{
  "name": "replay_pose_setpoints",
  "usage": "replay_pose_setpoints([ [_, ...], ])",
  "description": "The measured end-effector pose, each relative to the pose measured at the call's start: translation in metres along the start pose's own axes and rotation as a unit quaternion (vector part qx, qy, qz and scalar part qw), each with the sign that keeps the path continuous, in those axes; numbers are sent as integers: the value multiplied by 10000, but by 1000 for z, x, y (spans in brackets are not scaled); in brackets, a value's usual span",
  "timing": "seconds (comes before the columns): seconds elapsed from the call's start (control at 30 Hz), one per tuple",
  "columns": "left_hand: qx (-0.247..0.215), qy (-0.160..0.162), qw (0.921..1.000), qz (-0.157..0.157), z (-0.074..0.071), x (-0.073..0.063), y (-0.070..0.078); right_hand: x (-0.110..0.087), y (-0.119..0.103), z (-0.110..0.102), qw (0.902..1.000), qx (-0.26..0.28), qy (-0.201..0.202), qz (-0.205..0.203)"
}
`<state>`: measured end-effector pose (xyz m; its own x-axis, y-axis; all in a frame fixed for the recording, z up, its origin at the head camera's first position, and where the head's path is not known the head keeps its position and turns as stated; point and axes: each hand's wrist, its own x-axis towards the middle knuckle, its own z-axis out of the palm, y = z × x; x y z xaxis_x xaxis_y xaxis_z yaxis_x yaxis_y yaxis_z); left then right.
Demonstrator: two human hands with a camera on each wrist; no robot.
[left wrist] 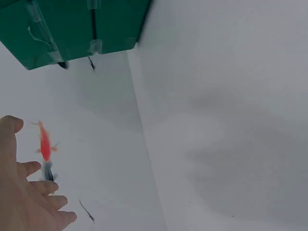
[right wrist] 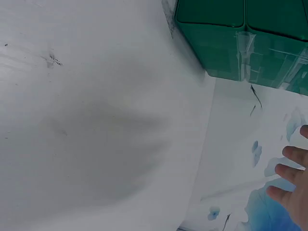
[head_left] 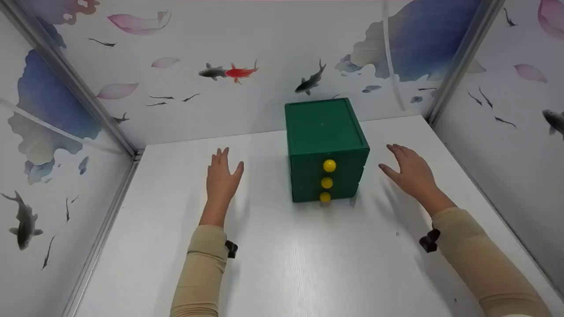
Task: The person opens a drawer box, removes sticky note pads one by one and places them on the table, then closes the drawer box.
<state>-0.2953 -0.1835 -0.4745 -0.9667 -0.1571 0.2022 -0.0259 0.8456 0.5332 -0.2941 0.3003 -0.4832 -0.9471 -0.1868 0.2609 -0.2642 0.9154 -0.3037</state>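
Note:
A green box of three stacked drawers (head_left: 324,127) stands towards the back of the white table, its yellow round knobs (head_left: 329,165) in a column on the front. To its left, my left hand (head_left: 222,178) is held over the table with fingers extended and thumb spread, holding nothing. On the other side, my right hand (head_left: 410,171) points its fingers and thumb towards the box, also with nothing in it. Both hands are apart from the box. Clear tape (right wrist: 246,50) shows across the seams between drawers in the right wrist view, and the left wrist view shows tape on the other side.
White walls printed with fish, petals and blue shapes enclose the white table (head_left: 273,264) at the back and both sides. Metal corner posts (head_left: 462,66) stand where the walls meet. A small black wrist camera (head_left: 429,241) sits on each sleeve.

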Motion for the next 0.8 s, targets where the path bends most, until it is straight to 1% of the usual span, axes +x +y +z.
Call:
replay_pose_setpoints([
  [0.1,-620,97,9978,228,-5,-1,17,-6,-9,-5,9978,204,608,-170],
  [0.2,-1211,180,9906,615,-9,-3,35,-11,-19,-9,9895,374,1300,-520],
  [0.27,-1535,212,9840,878,-10,-4,47,-13,-27,-11,9804,389,1729,-863],
  [0.33,-1788,197,9776,1096,-10,-5,59,-14,-36,-11,9691,352,2088,-1266],
  [0.4,-1960,143,9727,1236,-7,-6,69,-14,-45,-10,9574,325,2330,-1675],
  [0.5,-2042,34,9687,1408,-3,-5,82,-13,-61,-9,9426,282,2478,-2221],
  [0.53,-2030,9,9682,1463,0,-4,86,-12,-66,-8,9390,270,2484,-2364],
  [0.6,-2038,-65,9664,1566,3,-3,94,-12,-76,-6,9347,231,2430,-2583],
  [0.7,-2010,-201,9650,1670,8,0,102,-10,-90,-3,9321,195,2308,-2784],
  [0.8,-1970,-358,9639,1757,11,3,109,-8,-102,2,9330,202,2160,-2871],
])
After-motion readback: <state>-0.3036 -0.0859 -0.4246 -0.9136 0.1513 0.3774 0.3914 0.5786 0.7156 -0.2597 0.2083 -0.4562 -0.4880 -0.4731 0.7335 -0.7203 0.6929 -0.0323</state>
